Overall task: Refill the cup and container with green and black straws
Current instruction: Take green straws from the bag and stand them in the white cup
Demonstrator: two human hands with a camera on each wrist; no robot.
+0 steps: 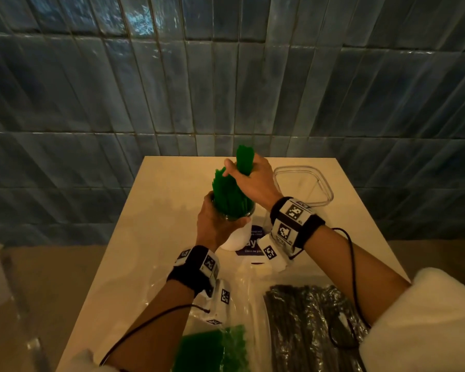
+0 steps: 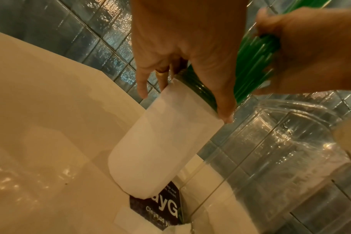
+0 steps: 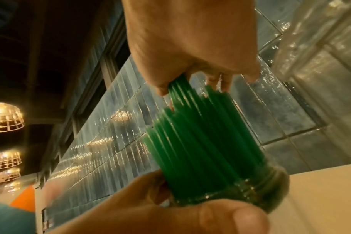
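A white cup (image 1: 235, 238) with a clear threaded rim (image 3: 260, 190) stands tilted on the table, packed with green straws (image 1: 230, 196). My left hand (image 1: 215, 224) grips the cup just under its rim (image 2: 190, 98). My right hand (image 1: 253, 181) holds a bundle of green straws (image 1: 244, 159) above the cup, their lower ends among those in the cup (image 3: 200, 142). A clear, empty square container (image 1: 302, 187) stands to the right of the cup (image 2: 281, 150). A bag of black straws (image 1: 306, 326) lies near the front right.
A bag of green straws (image 1: 212, 347) lies at the table's front edge, on clear plastic wrap (image 1: 169, 277). A dark printed card (image 2: 162, 207) lies under the cup. A blue tiled wall (image 1: 226, 76) rises behind the table (image 1: 151, 210).
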